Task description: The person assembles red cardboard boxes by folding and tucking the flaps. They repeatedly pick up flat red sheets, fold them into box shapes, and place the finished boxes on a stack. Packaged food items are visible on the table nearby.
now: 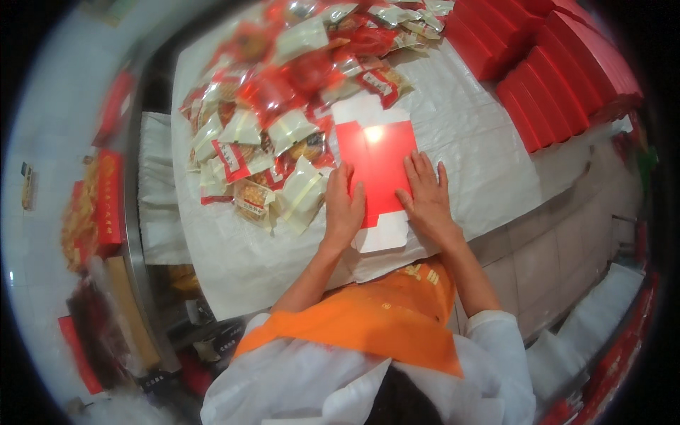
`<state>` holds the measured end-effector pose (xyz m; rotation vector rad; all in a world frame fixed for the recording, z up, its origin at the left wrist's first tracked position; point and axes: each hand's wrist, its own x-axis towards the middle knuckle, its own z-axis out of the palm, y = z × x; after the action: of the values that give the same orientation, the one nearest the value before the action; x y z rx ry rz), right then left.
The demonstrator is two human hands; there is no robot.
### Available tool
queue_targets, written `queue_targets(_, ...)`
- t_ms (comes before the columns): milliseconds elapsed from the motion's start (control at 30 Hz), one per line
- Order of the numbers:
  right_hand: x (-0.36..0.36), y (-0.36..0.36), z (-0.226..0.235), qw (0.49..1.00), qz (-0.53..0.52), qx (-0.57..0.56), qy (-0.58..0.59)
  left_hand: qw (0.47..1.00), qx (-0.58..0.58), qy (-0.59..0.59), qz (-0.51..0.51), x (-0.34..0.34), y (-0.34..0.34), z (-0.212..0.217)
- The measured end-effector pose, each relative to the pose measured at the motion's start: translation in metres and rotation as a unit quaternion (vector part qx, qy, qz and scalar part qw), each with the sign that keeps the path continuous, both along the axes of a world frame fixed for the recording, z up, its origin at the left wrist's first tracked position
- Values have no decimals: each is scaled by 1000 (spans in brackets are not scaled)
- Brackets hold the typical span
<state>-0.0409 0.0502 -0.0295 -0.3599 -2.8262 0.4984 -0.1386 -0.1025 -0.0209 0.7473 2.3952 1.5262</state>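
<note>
A red folding carton [379,170] with white end flaps lies in front of me on the white-covered table. It looks flattened or partly folded, and a bright glare sits on its upper part. My left hand [345,205] rests along the carton's left edge, fingers stretched forward and thumb apart on the red panel. Across from it, my right hand [427,197] lies on the right edge with its fingers extended and spread. Neither hand is lifting anything. Just left of the carton, a cream packet [302,195] from the heap of wrapped pastries is close to my left hand.
A large heap of red and cream wrapped pastries [273,142] covers the table's left and far side. Stacked red cartons [545,88] stand at the far right. The white table cover [474,152] ends at a curved edge on the right, above a tiled floor [538,258].
</note>
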Motion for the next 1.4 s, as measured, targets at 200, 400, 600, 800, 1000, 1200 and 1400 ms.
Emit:
queue_targets(200,0,2,-2,1000,4,-11,4,955,191,-211,89,5,4,11)
queue_targets(400,-2,1,-3,999,0,-33,-3,930,235,-258,114,1,0,9)
queue_targets(600,-2,1,-1,1000,3,-19,-8,895,254,-339,142,-12,-3,13)
queue_targets(800,-1,3,-4,999,-3,-36,9,900,251,-345,91,-21,12,48)
queue_targets(1000,4,12,9,988,21,-101,114,885,276,-367,82,-29,41,45)
queue_targets(1200,54,-26,53,643,-90,-735,195,924,274,-245,103,-13,33,62)
queue_targets(1400,51,-25,57,470,-109,-853,197,970,143,-197,17,19,22,44)
